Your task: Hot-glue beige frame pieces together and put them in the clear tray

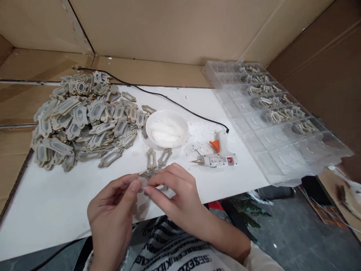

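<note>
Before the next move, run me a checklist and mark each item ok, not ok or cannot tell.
1. Pale piece secured: ok, between the fingertips of the left hand and right hand.
2. White bowl upright: ok, with white pieces inside.
3. Glue gun apart from both hands: ok, lying on the table.
4. Gun's nozzle cool: cannot tell.
5. Black cord away from the hands: ok, running behind the bowl.
6. Surface around the gun clean: not ok, small specks there.

Cardboard walls [175, 30] — grey floor [296, 229]
</note>
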{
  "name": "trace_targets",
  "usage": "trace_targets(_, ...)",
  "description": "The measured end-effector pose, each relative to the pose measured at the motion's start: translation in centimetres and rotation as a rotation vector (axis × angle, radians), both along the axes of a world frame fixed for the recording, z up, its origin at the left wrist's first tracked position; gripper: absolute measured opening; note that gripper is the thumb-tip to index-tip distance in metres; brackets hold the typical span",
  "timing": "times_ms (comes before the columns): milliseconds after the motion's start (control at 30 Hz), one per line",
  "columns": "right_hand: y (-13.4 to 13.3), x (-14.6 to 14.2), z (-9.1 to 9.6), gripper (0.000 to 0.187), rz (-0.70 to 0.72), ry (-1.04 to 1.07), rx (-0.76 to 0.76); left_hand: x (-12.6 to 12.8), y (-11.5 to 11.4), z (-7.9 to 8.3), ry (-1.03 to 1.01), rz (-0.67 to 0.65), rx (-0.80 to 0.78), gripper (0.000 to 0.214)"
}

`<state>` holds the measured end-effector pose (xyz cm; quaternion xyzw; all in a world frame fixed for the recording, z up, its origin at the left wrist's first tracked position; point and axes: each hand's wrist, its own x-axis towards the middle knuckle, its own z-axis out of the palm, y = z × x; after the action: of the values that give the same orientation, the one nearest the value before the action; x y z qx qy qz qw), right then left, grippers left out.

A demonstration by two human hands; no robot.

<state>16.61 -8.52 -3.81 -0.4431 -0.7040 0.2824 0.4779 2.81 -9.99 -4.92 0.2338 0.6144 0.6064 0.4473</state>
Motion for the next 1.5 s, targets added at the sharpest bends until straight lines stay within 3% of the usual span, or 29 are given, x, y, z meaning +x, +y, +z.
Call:
trace_targets(300,0.3,0.6,-0.4,0.011,-0.137,0.011,-0.009,-1.1,0.1,-0.6,0.046,0.105,0.015,0.038)
trace_targets(467,1.8,0.8,-1.3,0.020,-0.253,-0.311,0.219,-2.3,0.2,-0.8,0.080,0.151,0.062,0.026)
trace_targets(633,2.7,0.0,-2.2,0.023,-0.231,-0.541,0.288,-2.6,0.0,-1.1,0.118,0.173,0.055,0.028)
trace_targets(933,3.2,-1.0,-2.9,0.032,-0.195,-0.705,0.381,-2.7,-0.1,-1.6,0.101,0.141,0.085,0.033)
trace_targets(1333,3.7,-1.2,-3.1,0.029,-0.094,-0.864,0.263,-3.0,-0.4,-1.7,0.121,0.151,0.070,0.030)
trace_targets(1500,3.6,-1.0,-2.7,0.015,-0.095,-0.937,0.245,-3.0,-0.6,-1.7,0.099,0.147,0.058,0.033)
